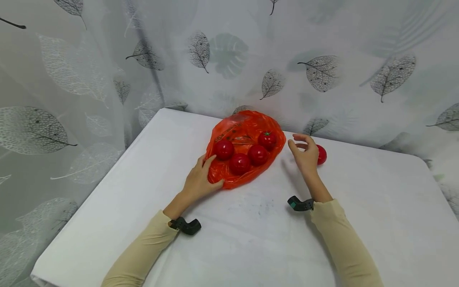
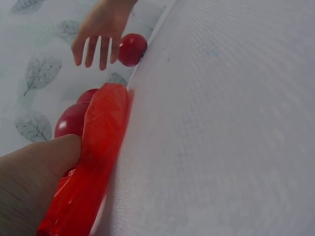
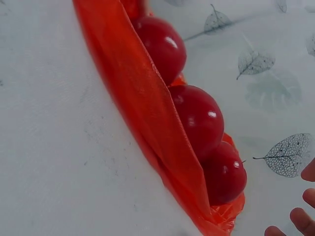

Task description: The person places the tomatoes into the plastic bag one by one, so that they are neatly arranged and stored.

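Note:
A red plastic bag (image 1: pixel 234 183) lies spread on the table with its mouth up, holding several shiny red tomatoes (image 1: pixel 240 164); one shows a green stem top. My left hand (image 1: pixel 198 180) grips the near left edge of the bag, its thumb and fingers apart along the rim. The thumb (image 2: pixel 64 150) lies against the red plastic in the left wrist view. To the right of the bag, my right hand (image 1: pixel 306 156) hovers with loosely bent fingers and nothing in them. Just beyond it sits a single tomato (image 1: pixel 322 154) on the table, partly hidden by that hand.
The white-covered table (image 1: pixel 251 239) extends to both sides and toward me. Behind it hangs a pale curtain (image 1: pixel 244 59) printed with leaves, close to the bag's far side. Each wrist wears a dark camera band (image 1: pixel 300 203).

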`<state>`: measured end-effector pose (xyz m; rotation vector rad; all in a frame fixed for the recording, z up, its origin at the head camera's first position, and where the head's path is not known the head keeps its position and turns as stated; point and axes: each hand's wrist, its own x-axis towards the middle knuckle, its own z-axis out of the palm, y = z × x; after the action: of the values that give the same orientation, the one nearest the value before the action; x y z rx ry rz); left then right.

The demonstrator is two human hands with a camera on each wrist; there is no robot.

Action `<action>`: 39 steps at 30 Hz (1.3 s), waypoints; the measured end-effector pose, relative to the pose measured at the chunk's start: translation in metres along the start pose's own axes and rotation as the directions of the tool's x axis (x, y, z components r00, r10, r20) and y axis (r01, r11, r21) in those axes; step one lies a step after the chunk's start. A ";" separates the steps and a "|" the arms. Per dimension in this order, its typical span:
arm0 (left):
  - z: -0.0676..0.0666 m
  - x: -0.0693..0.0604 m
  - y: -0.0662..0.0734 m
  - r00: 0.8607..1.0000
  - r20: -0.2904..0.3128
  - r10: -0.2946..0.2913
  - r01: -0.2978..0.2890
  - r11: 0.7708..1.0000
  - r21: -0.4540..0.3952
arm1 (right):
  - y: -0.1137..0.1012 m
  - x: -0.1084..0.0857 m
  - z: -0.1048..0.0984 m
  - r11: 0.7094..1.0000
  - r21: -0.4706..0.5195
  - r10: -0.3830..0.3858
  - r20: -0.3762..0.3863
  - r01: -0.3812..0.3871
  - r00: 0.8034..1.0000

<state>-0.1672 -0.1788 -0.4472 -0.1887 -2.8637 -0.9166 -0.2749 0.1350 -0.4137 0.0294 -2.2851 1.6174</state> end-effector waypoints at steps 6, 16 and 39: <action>0.001 0.001 -0.002 1.000 0.008 -0.010 0.010 1.000 0.002 | -0.002 -0.004 -0.011 1.000 -0.014 0.009 -0.028 -0.009 1.000; -0.001 0.001 -0.001 1.000 0.002 -0.004 0.004 1.000 -0.009 | -0.001 -0.005 -0.030 1.000 -0.020 -0.018 -0.075 0.016 0.997; 0.001 0.000 -0.001 1.000 0.008 -0.003 0.003 1.000 -0.005 | 0.012 -0.009 -0.060 0.996 -0.050 0.066 -0.140 -0.073 0.988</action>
<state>-0.1674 -0.1794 -0.4484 -0.1890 -2.8704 -0.9263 -0.2536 0.1924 -0.4093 -0.1720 -2.2452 1.5385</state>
